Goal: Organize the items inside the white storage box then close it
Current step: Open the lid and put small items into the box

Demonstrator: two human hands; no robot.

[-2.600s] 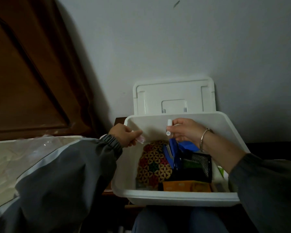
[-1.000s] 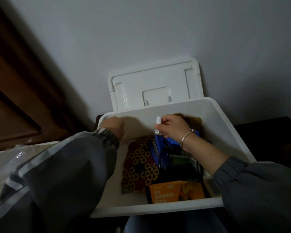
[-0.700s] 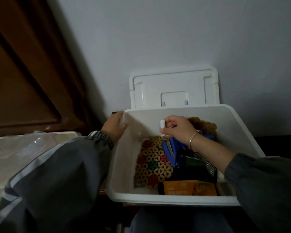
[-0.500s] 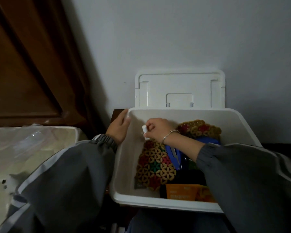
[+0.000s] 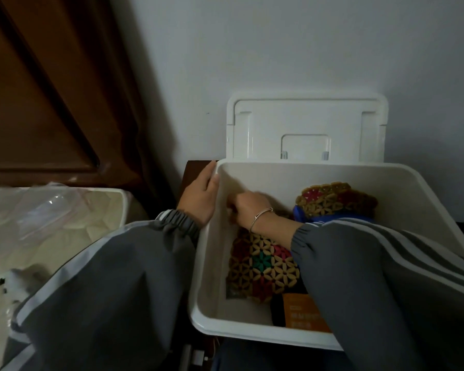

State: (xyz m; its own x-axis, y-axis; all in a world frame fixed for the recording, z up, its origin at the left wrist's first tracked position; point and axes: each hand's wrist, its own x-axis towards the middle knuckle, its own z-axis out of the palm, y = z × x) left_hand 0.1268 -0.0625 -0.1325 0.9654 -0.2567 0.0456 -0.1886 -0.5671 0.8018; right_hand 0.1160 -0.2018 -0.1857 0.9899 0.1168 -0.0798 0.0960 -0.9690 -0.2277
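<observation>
1. We are gripping the left rim of the white storage box (image 5: 279,183) with our left hand (image 5: 200,196).
2. We are reaching our right hand (image 5: 248,208) into the box's far left corner. Its fingers are curling downward, and we cannot tell whether they are holding anything.
3. Inside the box, a patterned mat (image 5: 263,269) is lying flat and an orange packet (image 5: 303,314) is sitting against the near wall.
4. The lid (image 5: 306,124) is standing open behind the box. We are judging the sorting to be under way and the closing not yet done.

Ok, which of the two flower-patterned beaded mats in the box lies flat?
The multicoloured flower-patterned beaded mat on the floor of the white plastic storage box, just below the right hand. The other mat stands tilted up at the back right.
</observation>
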